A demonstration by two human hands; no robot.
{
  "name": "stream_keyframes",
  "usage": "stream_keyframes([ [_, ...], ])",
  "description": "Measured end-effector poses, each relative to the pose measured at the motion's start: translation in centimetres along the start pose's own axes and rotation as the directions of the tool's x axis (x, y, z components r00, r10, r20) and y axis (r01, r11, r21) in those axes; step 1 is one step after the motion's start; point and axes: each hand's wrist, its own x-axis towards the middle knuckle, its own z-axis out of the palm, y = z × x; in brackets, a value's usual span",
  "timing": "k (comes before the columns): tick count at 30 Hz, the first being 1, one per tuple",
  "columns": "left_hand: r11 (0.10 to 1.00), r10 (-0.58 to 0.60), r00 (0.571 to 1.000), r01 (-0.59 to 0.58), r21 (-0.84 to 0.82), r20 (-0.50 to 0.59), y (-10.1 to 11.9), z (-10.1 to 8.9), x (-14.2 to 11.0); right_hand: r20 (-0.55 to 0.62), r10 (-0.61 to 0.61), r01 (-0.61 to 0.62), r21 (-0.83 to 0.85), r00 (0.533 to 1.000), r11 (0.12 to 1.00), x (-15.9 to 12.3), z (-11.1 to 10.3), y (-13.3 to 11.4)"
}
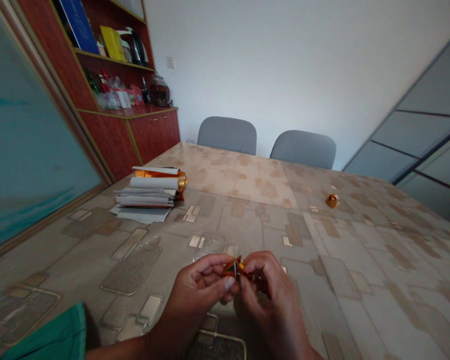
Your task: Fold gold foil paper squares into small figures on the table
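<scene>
1. Patterned surface (pixel 225 220) in front of a pale wall (pixel 247 60); two grey chairs (pixel 227 135) stand at its far side, a red-brown wooden cabinet (pixel 108 145) to the left.
2. Gold foil paper (pixel 237 267), small and partly folded, sits between the two hands above the near part of the surface; the left hand (pixel 195 295) has thumb and fingers closed on one side of it, the right hand (pixel 275 295) pinches the other.
3. Progress, as far as it shows: one compact gold foil piece (pixel 332 201) lies apart at the far right and looks already shaped; the held one seems midway, its folds standing open at the top, so its shaping looks incomplete.
4. Stacked foil-and-paper sheets (pixel 153 183), grey-white and gold, lie loosely folded at the left and look unworked; their number cannot be told.
5. Containers are all on the cabinet: a round glass jar (pixel 159 91) with dark contents, unidentifiable; a green bottle (pixel 93 81), contents unclear; clear plastic bags (pixel 112 95), contents indistinct; a yellow carton (pixel 113 44) on the shelf above, its inside hidden.
</scene>
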Motion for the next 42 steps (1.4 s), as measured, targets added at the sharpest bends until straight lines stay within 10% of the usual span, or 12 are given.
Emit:
stream_keyframes([
  [16, 0.999, 0.022, 0.999, -0.021, -0.03, 0.046, 0.4, -0.3, 0.5, 0.196, 0.065, -0.107, 0.213, 0.978, 0.971, 0.1, -0.7, -0.2],
  [42, 0.992, -0.043, 0.973, 0.069, -0.109, 0.225, -0.9, -1.0, 0.7, 0.168, 0.194, -0.237, 0.293, 0.967, 0.926, -0.4, -0.1, 0.5],
])
